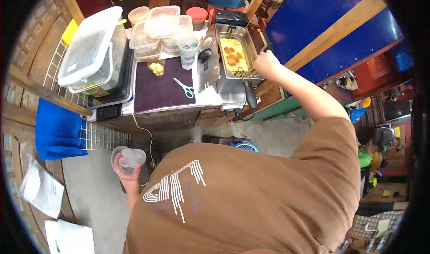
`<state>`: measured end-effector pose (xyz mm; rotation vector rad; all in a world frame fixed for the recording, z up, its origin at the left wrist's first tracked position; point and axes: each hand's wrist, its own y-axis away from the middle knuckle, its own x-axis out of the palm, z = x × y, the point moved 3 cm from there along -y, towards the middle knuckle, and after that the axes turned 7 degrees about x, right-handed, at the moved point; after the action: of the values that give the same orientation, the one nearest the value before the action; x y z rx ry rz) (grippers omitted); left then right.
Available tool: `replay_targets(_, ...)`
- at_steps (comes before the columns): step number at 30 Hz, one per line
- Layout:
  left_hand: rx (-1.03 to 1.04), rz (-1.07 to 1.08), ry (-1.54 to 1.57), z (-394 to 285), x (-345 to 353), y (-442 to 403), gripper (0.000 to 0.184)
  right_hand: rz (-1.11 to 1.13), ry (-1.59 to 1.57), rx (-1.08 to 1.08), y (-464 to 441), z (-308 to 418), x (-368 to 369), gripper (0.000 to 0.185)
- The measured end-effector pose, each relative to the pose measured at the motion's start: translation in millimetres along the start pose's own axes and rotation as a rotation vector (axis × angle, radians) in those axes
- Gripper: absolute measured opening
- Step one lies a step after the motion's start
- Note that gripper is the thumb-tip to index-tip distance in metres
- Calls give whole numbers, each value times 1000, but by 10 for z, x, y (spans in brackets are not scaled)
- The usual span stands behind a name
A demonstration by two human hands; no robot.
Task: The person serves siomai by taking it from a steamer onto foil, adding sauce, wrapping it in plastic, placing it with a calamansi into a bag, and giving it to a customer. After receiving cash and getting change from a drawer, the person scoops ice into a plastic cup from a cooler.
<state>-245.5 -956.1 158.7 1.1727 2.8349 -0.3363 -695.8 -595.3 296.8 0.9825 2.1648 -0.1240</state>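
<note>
My left hand (130,175) is wrapped round a clear plastic cup (134,157), low at the left beside my body. Something clear shows inside the cup, but I cannot make out what. Over the right rim of the deep fryer (258,59), my right hand (267,66) is closed with its fingertips together; whatever they hold, if anything, is hidden. Several brown pieces (231,59) float in the fryer's foamy yellow oil. A wire basket's black handle (249,94) sticks out over the front. The fryer's metal lid (208,68) leans on its left side.
On a dark cloth (154,90) lie light-blue-handled scissors (186,89) and a small cup of pale yellow pieces (156,68). Behind stand a printed plastic cup (188,54), stacked food containers (156,25) and a red-lidded jar (197,16). A large lidded bin (92,52) is at left.
</note>
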Motion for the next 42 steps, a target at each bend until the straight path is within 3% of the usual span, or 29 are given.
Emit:
replay_targets(3,-10,40,46,-37,211,-213,82,-29,23,-36,68,-53,76,11)
replay_targets(8,-53,121,105,-103,434,-578,81,-69,1,93,147,-479,-271,10)
replay_targets(14,-49,208,133,-95,525,-934,79,-261,80,170,35,-810,-545,9)
replay_targets(18,8,224,107,-32,502,-1056,79,-380,22,235,-590,-796,-380,11)
replay_targets(27,-4,192,52,-67,317,-1069,82,-242,168,303,-1719,-660,155,15)
replay_targets(33,2,158,52,20,216,-1015,84,-220,155,212,-1624,-563,306,15)
replay_targets(42,19,207,92,109,281,-1189,82,-260,5,181,-737,-547,-143,11)
